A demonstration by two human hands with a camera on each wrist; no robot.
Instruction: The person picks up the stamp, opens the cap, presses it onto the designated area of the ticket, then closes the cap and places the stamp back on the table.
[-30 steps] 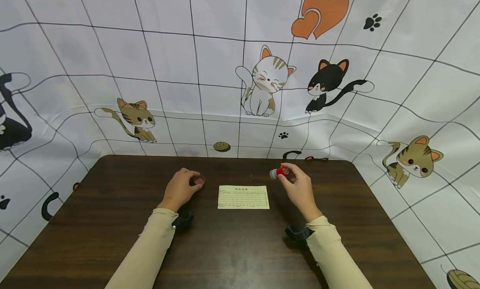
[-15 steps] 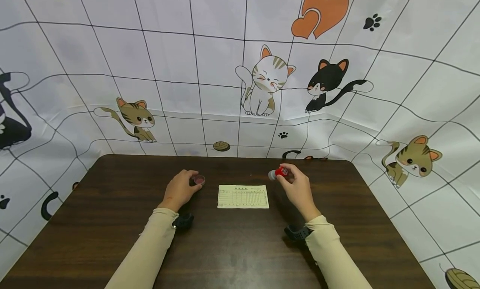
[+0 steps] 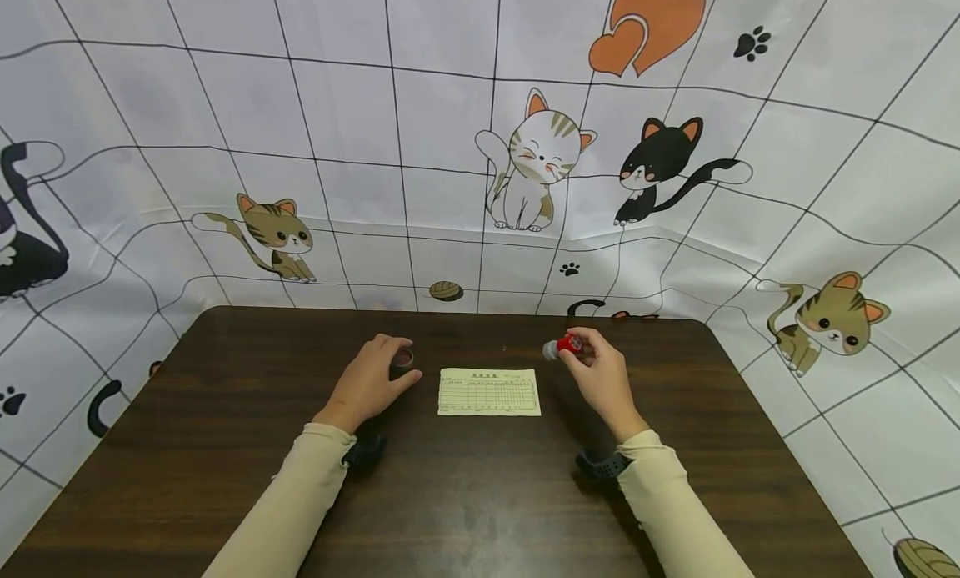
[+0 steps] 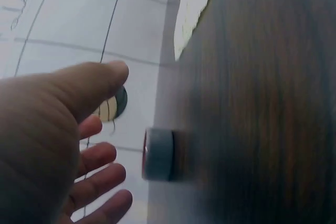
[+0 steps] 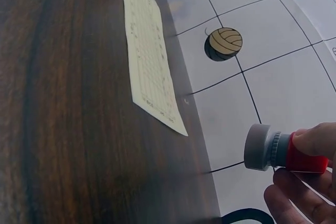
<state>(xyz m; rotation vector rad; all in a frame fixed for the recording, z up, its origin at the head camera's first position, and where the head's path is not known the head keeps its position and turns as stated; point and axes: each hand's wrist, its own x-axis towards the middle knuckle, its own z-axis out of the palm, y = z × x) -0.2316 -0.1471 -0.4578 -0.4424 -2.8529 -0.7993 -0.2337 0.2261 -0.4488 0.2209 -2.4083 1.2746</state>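
Note:
Thumb and fingers of my right hand [image 3: 606, 384] pinch a round stamp [image 5: 258, 147] by its red handle, above the table on the right. The stamp's wide grey end points left, tilted slightly down. A short, round grey piece with a reddish top [image 4: 160, 155], like a small ink pad or cap, stands on the table at the left. Around it, apart from it in the left wrist view, my left hand [image 3: 366, 384] has its thumb and fingers spread. A pale yellow printed form [image 3: 489, 393] lies flat between my hands.
The dark wooden table [image 3: 480, 495] ends at a white curtain-like sheet [image 3: 345, 128] printed with cats and grid lines. Dark bands [image 3: 602, 464] sit on both wrists, below cream sleeves.
My left hand has let go of the round grey piece and spread its thumb and fingers. My right hand still holds the stamp in nearly the same place.

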